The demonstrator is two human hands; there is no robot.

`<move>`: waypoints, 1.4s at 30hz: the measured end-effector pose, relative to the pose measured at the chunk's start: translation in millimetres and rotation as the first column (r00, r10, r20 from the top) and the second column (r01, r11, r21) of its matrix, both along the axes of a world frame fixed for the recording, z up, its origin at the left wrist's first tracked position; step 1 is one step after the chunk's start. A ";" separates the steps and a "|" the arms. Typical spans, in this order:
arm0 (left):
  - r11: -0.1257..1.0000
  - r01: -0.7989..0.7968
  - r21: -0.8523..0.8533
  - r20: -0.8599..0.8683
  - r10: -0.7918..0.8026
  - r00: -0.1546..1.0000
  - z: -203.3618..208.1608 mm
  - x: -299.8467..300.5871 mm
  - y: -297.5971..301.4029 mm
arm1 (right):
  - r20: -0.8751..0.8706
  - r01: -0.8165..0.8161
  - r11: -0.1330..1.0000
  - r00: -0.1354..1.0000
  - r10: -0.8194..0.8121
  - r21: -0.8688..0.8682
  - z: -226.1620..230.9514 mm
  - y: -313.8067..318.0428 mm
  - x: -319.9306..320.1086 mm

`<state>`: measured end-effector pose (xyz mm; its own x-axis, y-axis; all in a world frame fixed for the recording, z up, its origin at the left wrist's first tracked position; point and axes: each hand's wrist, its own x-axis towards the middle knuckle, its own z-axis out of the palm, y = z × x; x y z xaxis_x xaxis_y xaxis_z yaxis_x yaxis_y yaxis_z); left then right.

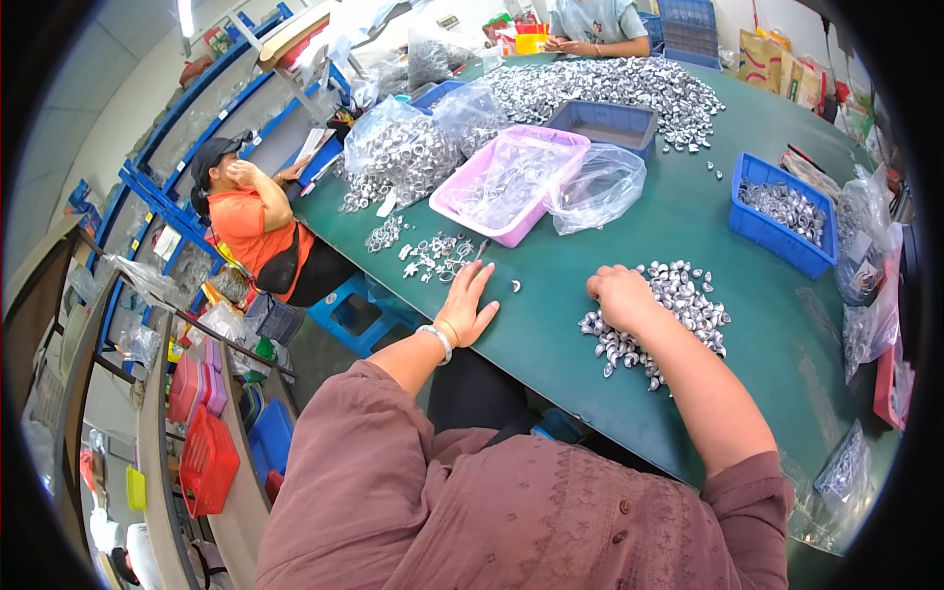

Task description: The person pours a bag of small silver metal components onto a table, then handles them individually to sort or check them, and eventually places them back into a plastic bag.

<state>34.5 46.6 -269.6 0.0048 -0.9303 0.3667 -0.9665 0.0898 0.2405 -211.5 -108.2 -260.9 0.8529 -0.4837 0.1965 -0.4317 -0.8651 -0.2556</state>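
My left hand (466, 307) rests at the table's near edge with its fingers spread. It holds nothing. Just past its fingertips lie scattered silver ring-like and odd-shaped pieces (433, 258), and one small curved silver piece (516, 286) sits alone to its right. My right hand (621, 298) is closed, its fingers curled at the left side of a heap of small, curved silver metal pieces (678, 313). What its fingertips hold, if anything, is hidden. Both hands are over the green table (551, 349).
Beyond my hands stand a pink tray (513, 236) with clear plastic bags, and a dark blue tray (605, 123). A blue basket (782, 246) of small parts is at right. A large silver heap (600, 88) lies far back. Two other people sit at the table.
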 end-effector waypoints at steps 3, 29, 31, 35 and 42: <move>1.000 -0.021 0.016 -0.015 0.021 1.000 -0.2 -0.7 3.5 | 0.055 0.006 1.000 0.998 -0.006 0.014 -0.2 1.9 1.1; 0.943 0.302 -0.144 -0.517 -0.331 0.789 25.2 -5.7 -29.3 | 0.387 -0.515 0.013 0.626 -0.677 0.857 37.8 21.9 10.8; 0.925 0.356 -0.135 -0.763 -0.326 0.558 27.4 -17.5 -35.7 | 0.391 -0.532 0.002 0.620 -0.681 0.847 39.6 32.9 21.4; 0.866 0.467 -0.180 -0.881 -0.352 0.315 30.2 -33.5 -49.1 | 0.414 -0.583 -0.004 0.581 -0.701 0.812 31.5 53.2 32.4; 0.836 0.543 -0.082 -0.997 -0.063 -0.055 25.6 -37.8 -58.2 | 0.346 -0.509 0.011 0.568 -0.746 0.860 29.8 66.3 38.3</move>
